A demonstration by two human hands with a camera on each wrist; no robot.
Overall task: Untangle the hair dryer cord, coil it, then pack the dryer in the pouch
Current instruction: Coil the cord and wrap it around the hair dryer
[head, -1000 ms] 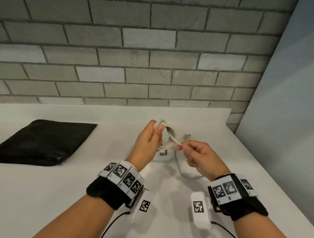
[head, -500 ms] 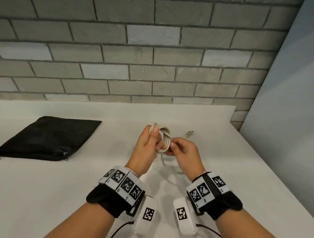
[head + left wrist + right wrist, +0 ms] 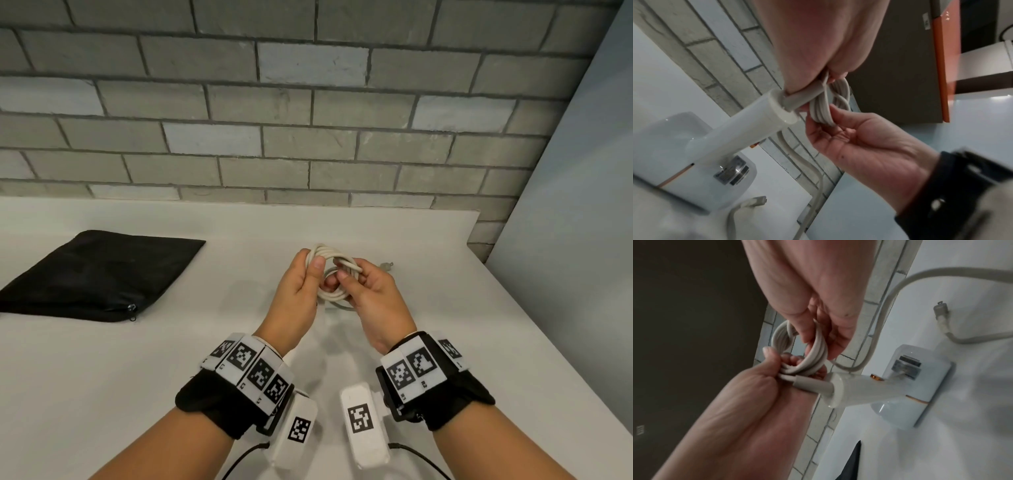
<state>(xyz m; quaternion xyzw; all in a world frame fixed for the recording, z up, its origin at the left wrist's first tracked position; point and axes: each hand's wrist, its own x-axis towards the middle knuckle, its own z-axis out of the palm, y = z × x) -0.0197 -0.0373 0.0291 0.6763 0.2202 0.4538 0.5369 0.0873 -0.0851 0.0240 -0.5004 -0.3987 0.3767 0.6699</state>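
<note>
Your left hand (image 3: 301,284) grips the coiled cord (image 3: 337,270) above the desk (image 3: 102,377), and your right hand (image 3: 368,298) pinches its loops. The dryer (image 3: 906,386) sits beneath them. The plug (image 3: 386,265) lies toward the desk's right edge; the black pouch (image 3: 92,274) lies well left.

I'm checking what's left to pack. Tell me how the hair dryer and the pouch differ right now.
The hair dryer is white, hard and glossy; the pouch is black, soft fabric. The dryer stands on its body with the handle angled up toward the hands; the pouch lies flat. The dryer's cord is gripped by the left hand and the right hand; the pouch is untouched, off to the left. Both rest on the white table.
</note>
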